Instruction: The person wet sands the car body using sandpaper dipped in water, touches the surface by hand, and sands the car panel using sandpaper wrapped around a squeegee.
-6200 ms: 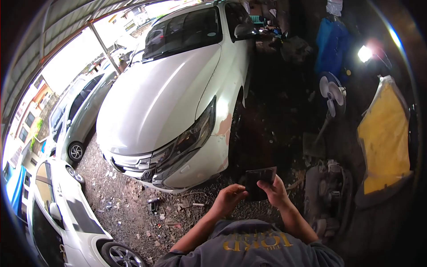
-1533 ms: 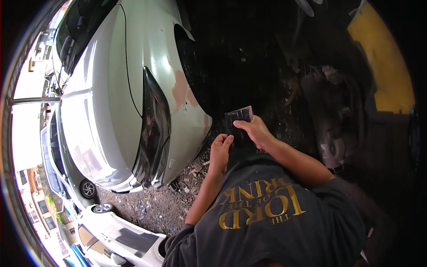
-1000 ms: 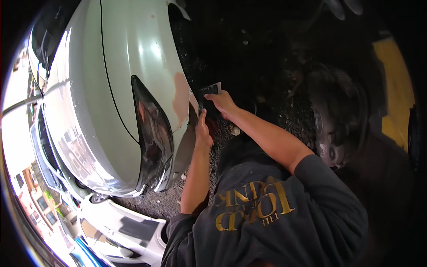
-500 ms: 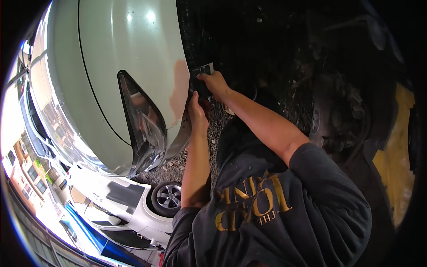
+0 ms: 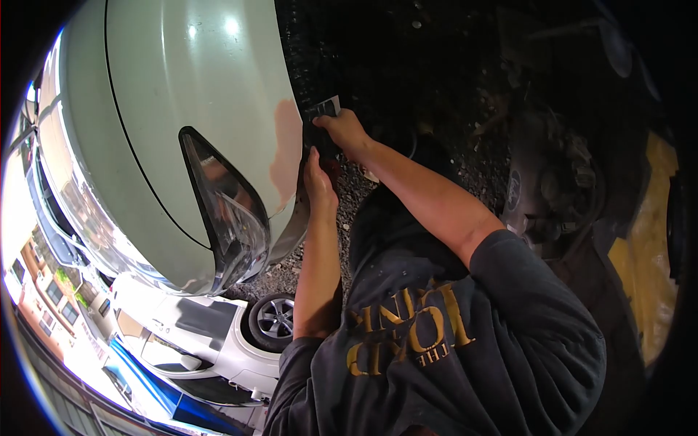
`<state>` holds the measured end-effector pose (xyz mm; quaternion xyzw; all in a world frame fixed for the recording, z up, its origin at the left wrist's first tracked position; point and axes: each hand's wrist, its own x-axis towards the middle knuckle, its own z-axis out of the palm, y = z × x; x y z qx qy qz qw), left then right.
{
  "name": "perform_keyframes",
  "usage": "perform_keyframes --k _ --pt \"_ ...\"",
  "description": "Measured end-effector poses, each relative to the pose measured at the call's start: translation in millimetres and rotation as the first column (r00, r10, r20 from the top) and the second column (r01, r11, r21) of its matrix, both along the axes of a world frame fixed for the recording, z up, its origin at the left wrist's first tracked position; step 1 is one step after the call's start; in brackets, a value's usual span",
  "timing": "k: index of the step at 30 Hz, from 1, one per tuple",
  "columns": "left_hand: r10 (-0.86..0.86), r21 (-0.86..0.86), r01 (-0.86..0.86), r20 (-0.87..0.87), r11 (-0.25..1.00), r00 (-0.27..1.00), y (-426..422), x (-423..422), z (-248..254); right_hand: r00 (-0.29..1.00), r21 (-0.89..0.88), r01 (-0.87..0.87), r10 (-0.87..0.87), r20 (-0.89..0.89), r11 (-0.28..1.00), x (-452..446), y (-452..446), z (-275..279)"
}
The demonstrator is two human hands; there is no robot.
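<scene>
A pale car body panel (image 5: 167, 80) fills the upper left, with a lamp (image 5: 229, 200) set into it. Along its dark-side edge runs a beige, dull patch (image 5: 287, 145). My left hand (image 5: 321, 185) rests at this edge just below the patch, its visible fingers stretched out; others are lost in shadow. Further up, my right hand (image 5: 345, 134) grips a flat dark piece with a white edge (image 5: 326, 107), thumb pressed on its face. That piece lies beside the panel edge; its exact kind cannot be made out.
Gravel (image 5: 280, 272) covers the ground under the panel. A white car (image 5: 211, 320) with a silver wheel (image 5: 275, 320) stands beyond. To the right are a dark, shadowed machine part (image 5: 534, 192) and a yellow surface (image 5: 640, 269). A blue cover (image 5: 149, 381) shows lower left.
The panel and lamp have shifted slightly left in view. Both hands have moved a little left and stay near the panel edge; the right still grips the flat piece.
</scene>
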<state>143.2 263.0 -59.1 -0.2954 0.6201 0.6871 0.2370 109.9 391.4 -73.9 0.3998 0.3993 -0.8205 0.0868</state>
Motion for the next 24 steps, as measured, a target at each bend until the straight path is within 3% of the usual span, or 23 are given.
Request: perform_keyframes --k 6,10,13,18,21,24 --pt "0.007 0.022 -0.008 0.038 1.000 0.999 -2.8 -1.5 -1.3 0.991 0.079 -0.104 0.097 0.093 0.991 -0.2 9.6 28.2" --pt "0.043 0.062 -0.046 0.044 0.997 0.998 -9.8 4.0 -11.2 0.998 0.090 -0.059 0.056 0.038 0.994 0.8 -10.3 -10.9" --pt "0.027 0.066 -0.029 0.032 0.997 0.999 -13.4 9.1 -7.0 1.000 0.075 -0.020 0.019 0.020 0.997 5.7 -16.1 -9.0" --pt "-0.021 0.037 0.022 -0.029 0.999 0.999 -23.2 12.6 -3.3 1.000 0.090 0.019 -0.018 -0.013 0.996 14.6 -25.7 4.1" --pt "-0.008 -0.056 0.009 0.019 0.998 1.000 -29.7 17.5 -3.2 0.999 0.087 0.017 -0.019 0.026 0.996 20.0 -27.9 20.8" --pt "-0.035 -0.018 0.035 0.011 0.999 0.999 -37.9 30.0 5.1 0.998 0.075 -0.028 0.023 0.065 0.997 30.8 -27.6 47.2"
